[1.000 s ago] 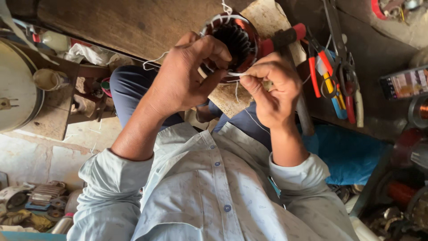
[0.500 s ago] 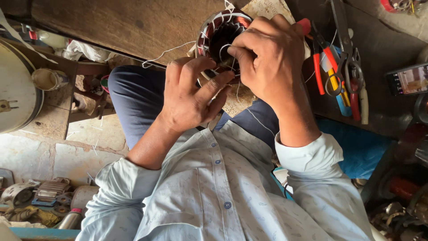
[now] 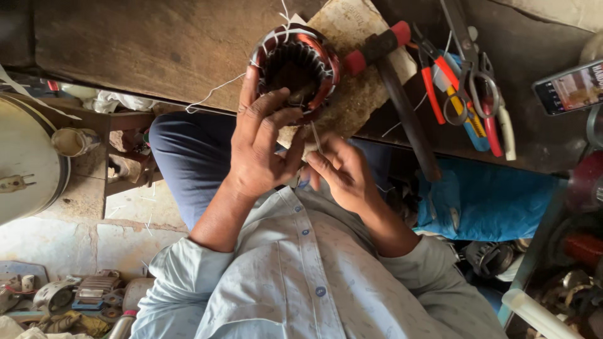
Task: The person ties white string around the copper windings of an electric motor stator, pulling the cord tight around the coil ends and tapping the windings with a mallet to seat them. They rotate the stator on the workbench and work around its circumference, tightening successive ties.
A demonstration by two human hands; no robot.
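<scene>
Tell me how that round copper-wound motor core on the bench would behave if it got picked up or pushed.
The motor core looks like a steel ring packed with copper coils, so probably heavy for its size and rigid. Being round, it might roll if tipped onto its edge. The loose white thread trailing from it looks floppy and could snag. The left hand steadies it while the right hand pinches something thin.

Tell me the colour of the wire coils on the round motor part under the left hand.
Reddish copper, tied with white string, on the motor part; seen in the head view.
</scene>
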